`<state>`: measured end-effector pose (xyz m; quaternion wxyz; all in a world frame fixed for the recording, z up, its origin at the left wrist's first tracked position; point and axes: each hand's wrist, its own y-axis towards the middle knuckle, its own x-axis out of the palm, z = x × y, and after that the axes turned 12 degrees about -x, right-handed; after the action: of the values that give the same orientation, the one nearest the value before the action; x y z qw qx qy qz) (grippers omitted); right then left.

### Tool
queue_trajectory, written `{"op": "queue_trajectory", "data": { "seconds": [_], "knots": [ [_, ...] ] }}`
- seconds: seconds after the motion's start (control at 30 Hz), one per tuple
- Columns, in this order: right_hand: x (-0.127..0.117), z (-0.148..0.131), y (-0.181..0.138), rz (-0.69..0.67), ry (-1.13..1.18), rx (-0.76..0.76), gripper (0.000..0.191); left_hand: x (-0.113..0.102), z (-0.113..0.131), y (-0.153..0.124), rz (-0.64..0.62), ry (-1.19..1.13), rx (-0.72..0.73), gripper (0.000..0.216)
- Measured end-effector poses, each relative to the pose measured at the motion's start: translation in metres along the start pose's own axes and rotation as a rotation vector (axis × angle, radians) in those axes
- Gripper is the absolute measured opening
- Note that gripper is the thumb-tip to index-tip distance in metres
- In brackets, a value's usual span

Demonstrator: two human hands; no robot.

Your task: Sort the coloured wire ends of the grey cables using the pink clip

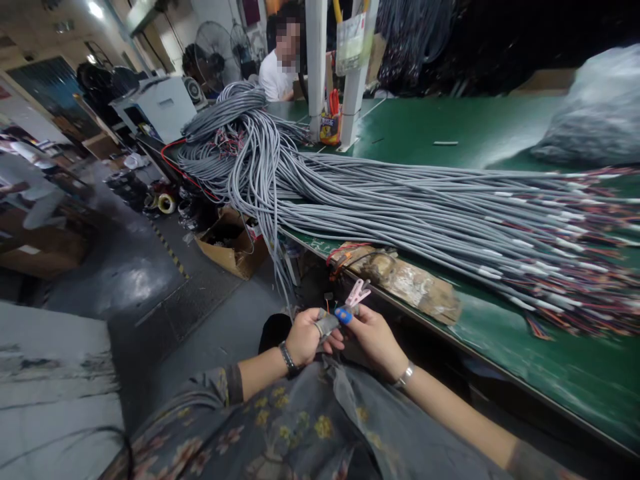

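My left hand (306, 337) is closed in my lap, its thumb and taped forefinger pinching the end of a grey cable (327, 323) with thin coloured wires. My right hand (373, 337) is curled beside it, a blue cap on one fingertip, gripping a small pink tool (358, 293) that sticks up above the fingers. Both hands meet just below the near edge of the green table (550, 373). A thick bundle of grey cables (380, 200) lies across the table, its stripped coloured ends (590, 267) at the right.
A torn cardboard pad (405, 280) lies on the table edge above my hands. An open cardboard box (231, 245) sits on the floor at left. A person in a white shirt (278, 73) sits at the far end by white posts (316, 67). A plastic bag (595, 113) lies at right.
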<state>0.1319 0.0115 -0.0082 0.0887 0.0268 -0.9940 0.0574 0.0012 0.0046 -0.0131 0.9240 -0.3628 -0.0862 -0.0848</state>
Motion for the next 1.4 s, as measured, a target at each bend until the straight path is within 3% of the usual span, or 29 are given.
{"op": "queue_trajectory", "data": {
  "seconds": [0.43,0.57,0.97,1.13,1.4],
  "knots": [
    [0.004,0.006,-0.002,0.003,0.134,0.078,0.045,-0.002,-0.003,-0.001,0.006,0.038,0.011,0.046],
    [0.005,0.006,-0.001,-0.050,0.177,0.106,0.045,-0.004,-0.004,-0.001,0.001,0.043,0.017,0.047],
    [0.013,0.008,-0.003,0.028,0.169,0.077,0.044,-0.004,-0.005,0.003,0.057,-0.045,0.031,0.043],
    [0.009,0.005,-0.003,-0.043,0.131,0.014,0.045,-0.004,-0.003,0.001,0.107,-0.089,0.044,0.041],
    [0.005,0.007,-0.003,0.002,0.111,0.041,0.042,-0.004,-0.003,0.001,0.116,-0.094,0.030,0.038]
  ]
}}
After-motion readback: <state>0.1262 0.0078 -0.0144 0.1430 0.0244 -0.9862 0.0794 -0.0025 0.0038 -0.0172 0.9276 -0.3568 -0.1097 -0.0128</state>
